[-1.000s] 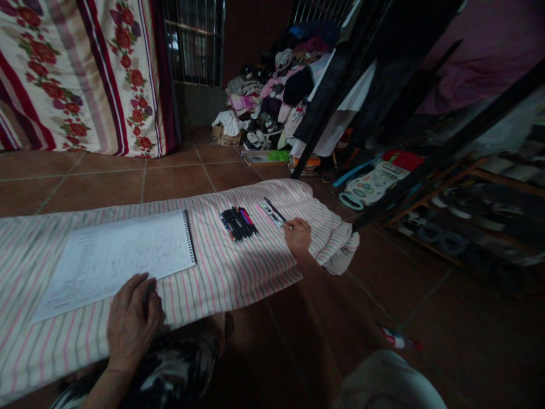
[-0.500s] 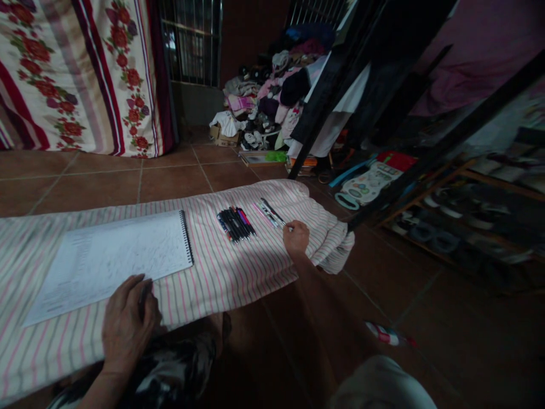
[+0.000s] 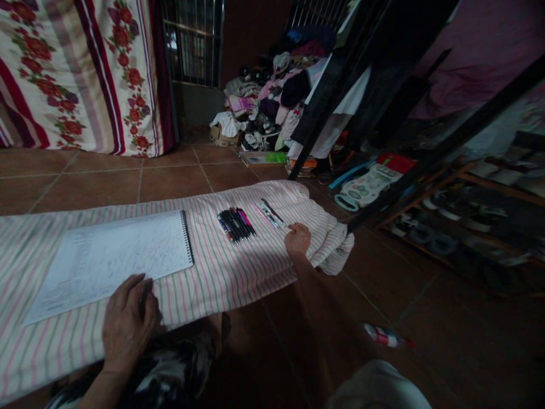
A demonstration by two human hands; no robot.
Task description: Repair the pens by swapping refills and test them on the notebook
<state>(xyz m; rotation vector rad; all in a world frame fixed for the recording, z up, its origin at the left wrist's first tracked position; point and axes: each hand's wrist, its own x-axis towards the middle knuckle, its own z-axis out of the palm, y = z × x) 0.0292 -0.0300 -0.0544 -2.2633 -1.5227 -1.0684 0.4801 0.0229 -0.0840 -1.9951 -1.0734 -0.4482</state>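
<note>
On the striped cloth (image 3: 213, 272) lies a spiral notebook (image 3: 123, 255), its white page covered in faint marks. My left hand (image 3: 129, 321) rests at the notebook's near edge, fingers bent around something small and dark that I cannot make out. Right of the notebook, several pens (image 3: 237, 225), mostly black, lie side by side in a tight group. A smaller set of slim pens (image 3: 269, 216), some pale and one black, sits farther right. Just beyond their tips is my right hand (image 3: 298, 237), its fingers curled closed, with nothing visible in them.
A bottle with a red label (image 3: 386, 336) lies on the tiled floor at the lower right. Shoes fill a rack (image 3: 460, 213) on the right. Behind are a heap of clothes (image 3: 272, 96), a floral curtain (image 3: 85, 79) and a dark slanted post (image 3: 327, 91).
My right hand has shifted slightly right, away from the tips of the smaller pen set. My left hand, the notebook and the pens look unmoved.
</note>
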